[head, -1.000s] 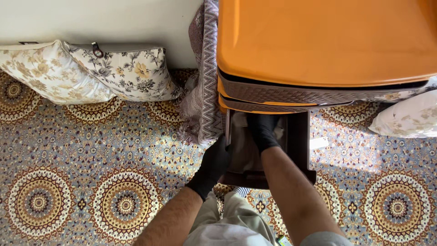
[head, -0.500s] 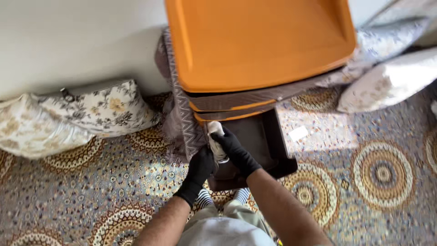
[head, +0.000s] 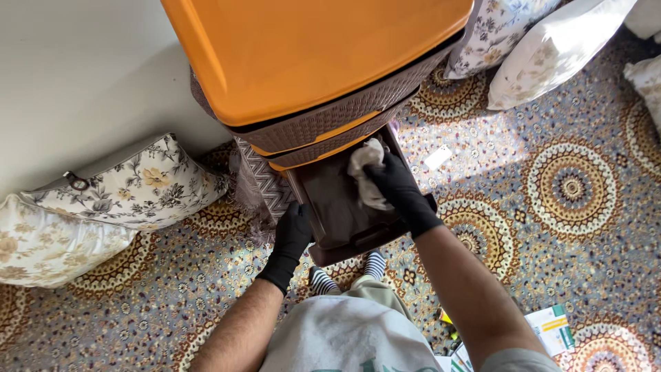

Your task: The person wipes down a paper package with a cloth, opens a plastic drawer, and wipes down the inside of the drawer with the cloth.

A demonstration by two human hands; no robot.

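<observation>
- The right hand (head: 399, 189), in a black glove, sits just right of the middle of the frame, inside an open dark brown drawer (head: 341, 217).
- Its fingers are closed around a crumpled pale cloth (head: 363, 169), which is bunched at the fingertips and presses against the inner right side of the drawer.
- The cloth lies toward the back of the drawer, up and to the left of the right palm, close under the orange-topped drawer unit (head: 310, 55) that fills the upper middle of the frame.
- The left hand (head: 292, 234), also in a black glove, is at the drawer's front left corner; its fingers curl over the drawer's left edge and grip it, with no cloth in them.
- The drawer's long axis runs from the lower middle of the frame up toward the unit, tilted slightly to the right; the right hand is well inside it, while the left stays on the rim.
- The right hand is the one on the cloth; the left is apart from it, across the bare drawer floor.
- A patterned carpet (head: 564, 186) covers the floor; floral pillows (head: 131, 189) lie at the left against the wall, and more pillows (head: 551, 48) sit at the upper right.
- A zigzag-patterned textile (head: 258, 186) hangs down the unit's left side, just above the left hand.
</observation>
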